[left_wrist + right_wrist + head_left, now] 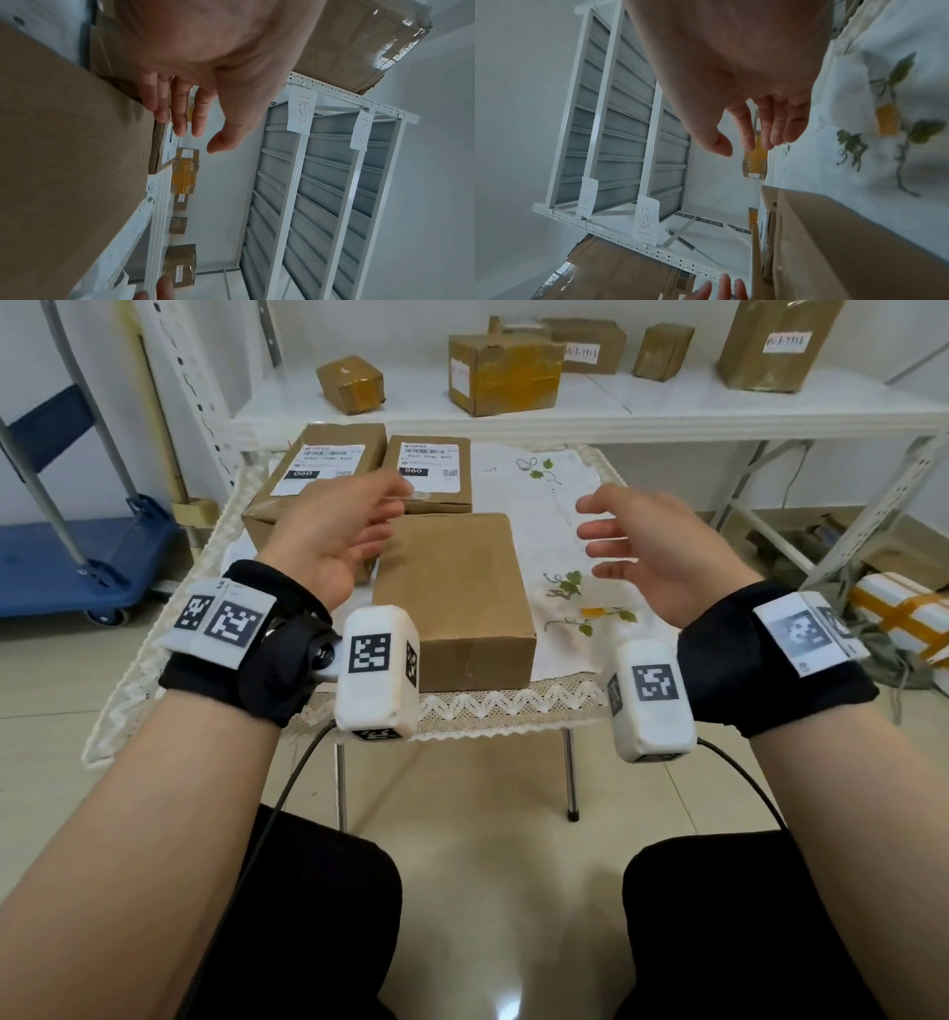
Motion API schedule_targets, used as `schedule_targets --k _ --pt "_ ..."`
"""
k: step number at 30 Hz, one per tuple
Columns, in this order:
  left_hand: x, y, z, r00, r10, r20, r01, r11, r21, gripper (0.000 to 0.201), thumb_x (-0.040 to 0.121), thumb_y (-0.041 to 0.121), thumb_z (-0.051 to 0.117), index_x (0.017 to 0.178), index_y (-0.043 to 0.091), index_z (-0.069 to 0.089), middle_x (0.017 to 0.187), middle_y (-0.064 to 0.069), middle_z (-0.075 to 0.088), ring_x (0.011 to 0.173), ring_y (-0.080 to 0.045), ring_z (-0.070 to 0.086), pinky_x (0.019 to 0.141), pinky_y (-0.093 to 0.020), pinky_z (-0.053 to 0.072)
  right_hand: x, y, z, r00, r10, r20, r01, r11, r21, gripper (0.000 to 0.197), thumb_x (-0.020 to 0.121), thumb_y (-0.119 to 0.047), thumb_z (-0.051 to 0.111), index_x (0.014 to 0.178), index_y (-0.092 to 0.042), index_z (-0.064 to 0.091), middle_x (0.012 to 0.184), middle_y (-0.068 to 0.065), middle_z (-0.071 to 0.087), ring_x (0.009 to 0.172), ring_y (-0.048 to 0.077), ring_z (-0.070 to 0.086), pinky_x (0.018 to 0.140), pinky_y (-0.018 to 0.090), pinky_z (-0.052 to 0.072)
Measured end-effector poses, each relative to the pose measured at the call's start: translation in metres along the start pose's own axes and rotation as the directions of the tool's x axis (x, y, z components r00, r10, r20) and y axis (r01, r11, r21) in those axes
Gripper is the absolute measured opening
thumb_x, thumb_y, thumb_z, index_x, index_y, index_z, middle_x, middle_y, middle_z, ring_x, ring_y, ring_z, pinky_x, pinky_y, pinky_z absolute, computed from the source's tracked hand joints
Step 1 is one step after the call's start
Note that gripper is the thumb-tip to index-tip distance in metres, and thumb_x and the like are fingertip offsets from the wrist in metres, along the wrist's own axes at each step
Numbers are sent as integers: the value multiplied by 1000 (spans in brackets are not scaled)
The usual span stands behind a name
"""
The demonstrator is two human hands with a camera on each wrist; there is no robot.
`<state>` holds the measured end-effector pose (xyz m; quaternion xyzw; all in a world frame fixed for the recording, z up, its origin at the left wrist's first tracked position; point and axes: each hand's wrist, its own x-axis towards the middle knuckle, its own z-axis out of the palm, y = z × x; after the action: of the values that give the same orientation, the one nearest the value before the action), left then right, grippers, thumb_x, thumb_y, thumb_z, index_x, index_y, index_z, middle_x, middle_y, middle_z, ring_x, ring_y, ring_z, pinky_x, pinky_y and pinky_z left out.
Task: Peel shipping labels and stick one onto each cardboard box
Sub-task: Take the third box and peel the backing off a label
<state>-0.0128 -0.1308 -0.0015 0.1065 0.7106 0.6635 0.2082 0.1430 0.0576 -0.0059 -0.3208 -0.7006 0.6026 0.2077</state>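
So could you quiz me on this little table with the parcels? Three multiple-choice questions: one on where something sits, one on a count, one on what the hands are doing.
1. Where is the plain brown cardboard box with no label?
A. nearest the person
B. on the white shelf
C. on the floor

2. How many cardboard boxes on the table carry a white shipping label?
A. none
B. two
C. four

3. What are the left hand and right hand doing?
A. pinching a label
B. open, holding nothing
C. lifting a box

Answers: 1 A, it sits at the table's front edge. 2 B, the left labelled box and the right labelled box behind it. 3 B, the fingers are spread above the table with nothing in them.
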Motion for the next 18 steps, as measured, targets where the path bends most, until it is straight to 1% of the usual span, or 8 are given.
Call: schedule_targets --k 4,7,9,10,12,14,15,18 --pt "-1 1 12 997 23 71 -21 1000 -20 10 93 23 71 101 18 68 106 -1 72 95 -13 67 91 -26 58 6 5 -15 997 -11 -71 10 1000 -8 32 92 -30 61 119 -15 68 100 -1 59 86 15 55 72 25 48" --pt "-4 1 26 993 12 117 -9 999 -31 8 93 21 70 99 17 68 113 -5 73 99 -16 68 96 -30 58 8 10 -24 990 -1 -140 -5 999 -40 32 91 -30 62 119 -17 69 115 -2 56 98 16 54 83 29 48" --pt "-6 1 34 989 7 147 -2 999 -36 7 93 21 70 98 16 68 115 -6 74 99 -17 70 96 -31 59 9 13 -29 981 -2 -196 -8 999 -52 28 93 -26 60 117 -17 70 126 -4 55 109 17 50 94 33 43" --pt "-6 1 38 987 4 162 2 999 -40 8 93 21 71 98 16 69 114 -7 74 98 -17 70 95 -31 59 10 14 -31 973 -18 -230 3 998 -64 23 93 -24 60 111 -18 72 130 -4 56 114 17 48 96 35 40" --pt "-7 0 45 982 -2 190 12 999 -50 8 93 21 71 98 15 69 109 -5 75 95 -17 71 92 -29 60 12 16 -35 960 -37 -278 15 996 -84 13 91 -24 60 95 -23 73 136 -4 56 118 17 45 95 35 37" --pt "-8 -1 52 978 -8 210 18 999 -44 8 92 22 72 97 16 70 104 -4 76 93 -16 71 86 -25 60 12 18 -37 959 -41 -279 15 995 -95 11 92 -21 59 90 -22 70 139 -4 55 116 15 44 93 33 36" --pt "-9 -1 55 975 -10 220 19 999 -38 7 92 22 72 96 17 70 103 -3 76 92 -16 71 84 -25 59 13 20 -37 963 -38 -265 12 995 -100 13 94 -18 57 93 -19 71 138 -5 56 115 14 44 93 33 34" --pt "-10 -4 61 972 -12 235 17 1000 -20 6 91 24 73 93 19 70 104 -2 77 94 -16 73 85 -25 59 14 24 -36 975 -63 -214 33 989 -142 27 96 -10 52 114 -7 72 137 -4 58 116 12 45 93 28 35"
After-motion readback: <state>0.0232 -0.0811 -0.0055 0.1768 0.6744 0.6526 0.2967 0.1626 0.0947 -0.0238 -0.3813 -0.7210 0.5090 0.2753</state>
